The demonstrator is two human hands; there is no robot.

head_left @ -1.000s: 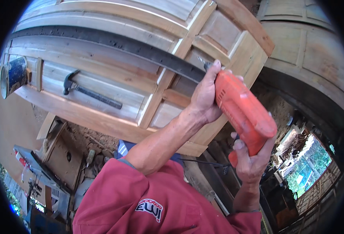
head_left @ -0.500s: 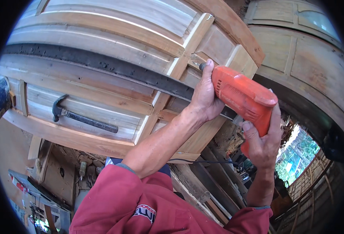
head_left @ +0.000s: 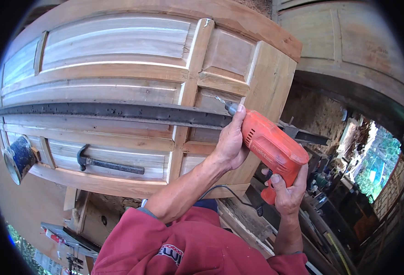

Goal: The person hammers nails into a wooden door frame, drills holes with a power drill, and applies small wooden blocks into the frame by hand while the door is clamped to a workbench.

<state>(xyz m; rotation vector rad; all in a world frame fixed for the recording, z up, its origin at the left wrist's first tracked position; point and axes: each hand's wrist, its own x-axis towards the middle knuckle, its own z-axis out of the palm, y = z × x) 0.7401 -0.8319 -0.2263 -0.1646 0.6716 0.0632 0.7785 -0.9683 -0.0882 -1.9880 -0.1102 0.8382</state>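
A: Where do we log the electric drill (head_left: 275, 144)?

B: At 3 o'clock in our view, across the end edge of the panelled door (head_left: 275, 75), its drill bit (head_left: 220, 99) aimed at 10 o'clock.

A: Fingers?

B: Right hand (head_left: 291, 190) wrapped round the pistol grip (head_left: 268, 196); left hand (head_left: 232, 146) holding the front of the body, thumb just beside the chuck (head_left: 232, 108), its other fingers mostly hidden.

A: Edges and room?

B: We see the bit's tip past the black metal bar's (head_left: 133, 112) upper edge; contact we cannot tell. The bar overhangs the door's end toward 3 o'clock. At 9 o'clock from the left hand, well apart, lies a claw hammer (head_left: 115, 165); farther out, a tin (head_left: 22, 157).
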